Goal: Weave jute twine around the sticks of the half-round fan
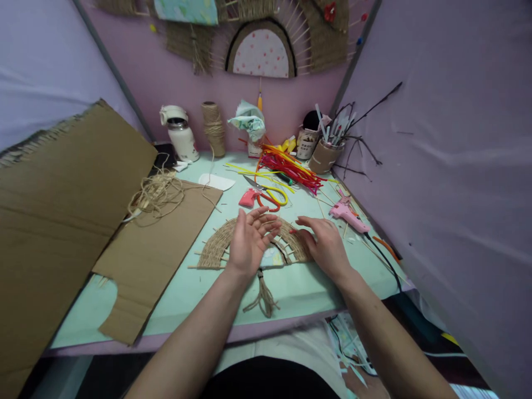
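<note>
A half-round weaving of brown twine [214, 244] on thin sticks lies flat on the pale green table. Its twine tassel [262, 296] hangs down toward the table's front edge. My left hand [251, 238] is over the weaving's middle, palm turned up and fingers spread, holding nothing. Above the weaving's right side is my right hand [324, 241], fingers apart and slightly curled, with no object visible in it. Whether its fingertips touch the twine I cannot tell. Beyond the hands lie scissors [276, 195] with yellow and red handles and a small pink packet [249, 198].
Cardboard sheets [166, 238] and a tangle of twine [160, 191] cover the left side. A pink glue gun [349, 215] with a black cord lies right. Red and orange pipe cleaners [291, 169], a twine spool [213, 127], a white bottle [182, 136] and a stick-filled jar [326, 155] stand behind.
</note>
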Demonstrator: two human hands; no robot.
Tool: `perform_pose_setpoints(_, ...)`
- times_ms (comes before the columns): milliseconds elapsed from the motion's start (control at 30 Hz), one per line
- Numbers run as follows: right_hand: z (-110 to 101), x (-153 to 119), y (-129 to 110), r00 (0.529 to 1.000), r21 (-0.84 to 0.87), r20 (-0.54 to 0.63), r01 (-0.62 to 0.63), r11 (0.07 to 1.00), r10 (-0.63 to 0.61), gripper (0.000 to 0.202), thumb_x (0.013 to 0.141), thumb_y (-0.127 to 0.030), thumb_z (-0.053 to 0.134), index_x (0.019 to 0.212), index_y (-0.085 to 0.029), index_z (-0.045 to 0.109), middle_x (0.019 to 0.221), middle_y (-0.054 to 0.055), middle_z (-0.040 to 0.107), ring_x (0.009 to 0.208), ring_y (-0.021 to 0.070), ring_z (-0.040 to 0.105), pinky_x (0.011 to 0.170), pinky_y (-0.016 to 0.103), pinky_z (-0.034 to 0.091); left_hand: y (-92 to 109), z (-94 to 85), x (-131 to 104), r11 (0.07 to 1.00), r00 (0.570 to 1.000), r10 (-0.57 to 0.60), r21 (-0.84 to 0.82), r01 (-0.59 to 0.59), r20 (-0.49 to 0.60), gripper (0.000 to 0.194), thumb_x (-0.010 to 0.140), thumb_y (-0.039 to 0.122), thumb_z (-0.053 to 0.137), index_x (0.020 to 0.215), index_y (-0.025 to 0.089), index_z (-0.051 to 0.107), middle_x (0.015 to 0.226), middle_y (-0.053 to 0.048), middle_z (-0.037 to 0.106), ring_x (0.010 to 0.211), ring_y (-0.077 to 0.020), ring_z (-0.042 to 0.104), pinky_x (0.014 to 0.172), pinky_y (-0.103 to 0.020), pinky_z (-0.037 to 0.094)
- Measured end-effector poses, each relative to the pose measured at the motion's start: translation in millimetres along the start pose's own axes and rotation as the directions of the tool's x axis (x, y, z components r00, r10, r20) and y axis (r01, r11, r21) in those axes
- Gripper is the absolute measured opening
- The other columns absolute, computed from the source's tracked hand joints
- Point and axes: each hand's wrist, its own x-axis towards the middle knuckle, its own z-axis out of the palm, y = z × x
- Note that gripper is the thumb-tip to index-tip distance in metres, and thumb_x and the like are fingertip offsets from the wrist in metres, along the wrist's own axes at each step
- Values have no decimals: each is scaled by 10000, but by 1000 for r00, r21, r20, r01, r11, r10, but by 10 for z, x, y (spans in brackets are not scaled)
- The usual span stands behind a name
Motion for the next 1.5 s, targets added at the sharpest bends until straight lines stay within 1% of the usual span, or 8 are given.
perform_pose_setpoints(67, -21, -38, -10, 1000, 5, -4, -11, 1000, 11, 252, 878, -136, 487, 1104, -202, 576, 998, 56, 700, 939, 213, 601, 866, 383, 422, -56, 2, -24, 914, 985, 173, 374, -159, -5, 360, 866, 481, 450, 1011, 185, 593, 898, -65, 652, 857, -183, 622, 821, -335, 465)
perform_pose_setpoints(167, -21, -79, -35, 1000, 3, 15, 8, 1000, -8, 293, 849, -93, 481, 1108, -191, 577, 1023, 71, 684, 975, 217, 581, 873, 383, 416, -142, -12, -52, 487, 926, 340, 811, -323, 165, 189, 834, 270, 515, 983, 203, 609, 951, -57, 663, 923, -198, 595, 843, -343, 434)
perform_pose_setpoints(267, -14, -86, -54, 998, 3, 39, 49, 999, -49, 353, 814, -53, 474, 1131, -179, 567, 1040, 79, 675, 1009, 218, 565, 889, 385, 405, -187, -28, -66, 66, 884, 282, 912, -406, 373, 215, 794, 125, 479, 900, 212, 644, 996, -53, 673, 1016, -224, 554, 913, -400, 373)
perform_pose_setpoints(400, -31, -69, -70, 995, -5, 73, 69, 998, -68, 402, 784, -24, 448, 1132, -183, 571, 1043, 77, 675, 1052, 219, 553, 911, 391, 390, -197, -19, -75, -138, 888, 145, 898, -418, 436, 257, 793, 117, 465, 881, 225, 681, 1079, -67, 670, 1092, -270, 508, 950, -474, 303)
perform_pose_setpoints(800, 5, -96, -51, 987, -92, 130, 104, 990, -92, 418, 803, -42, 441, 1180, -183, 555, 1009, 78, 704, 1113, 240, 532, 933, 423, 352, -210, 6, -69, -16, 917, 114, 923, -384, 383, 275, 781, 128, 466, 896, 221, 697, 1095, -109, 663, 1110, -300, 486, 992, -507, 233)
perform_pose_setpoints(1000, 17, -89, -52, 983, -121, 155, 122, 985, -102, 407, 814, -53, 451, 1194, -167, 542, 996, 78, 709, 1118, 241, 528, 939, 424, 346, -208, 1, -74, -70, 906, 116, 913, -401, 407, 285, 794, 134, 450, 924, 211, 693, 1098, -111, 665, 1097, -295, 500, 979, -503, 238)
perform_pose_setpoints(1367, 7, -77, -87, 975, -148, 195, 136, 980, -106, 367, 851, -104, 449, 1196, -170, 551, 881, 85, 708, 1040, 260, 531, 886, 427, 387, -220, 0, -67, 14, 913, 148, 922, -387, 381, 260, 781, 147, 475, 882, 230, 701, 1074, -101, 676, 1098, -291, 498, 1006, -489, 228)
perform_pose_setpoints(1500, -5, -84, -72, 991, -63, 101, 89, 994, -82, 395, 842, -108, 444, 1222, -169, 535, 1004, 113, 667, 1042, 251, 526, 879, 418, 432, -217, 8, -70, -21, 915, 135, 924, -381, 380, 264, 791, 147, 468, 893, 232, 696, 1076, -92, 675, 1101, -283, 498, 999, -476, 236)
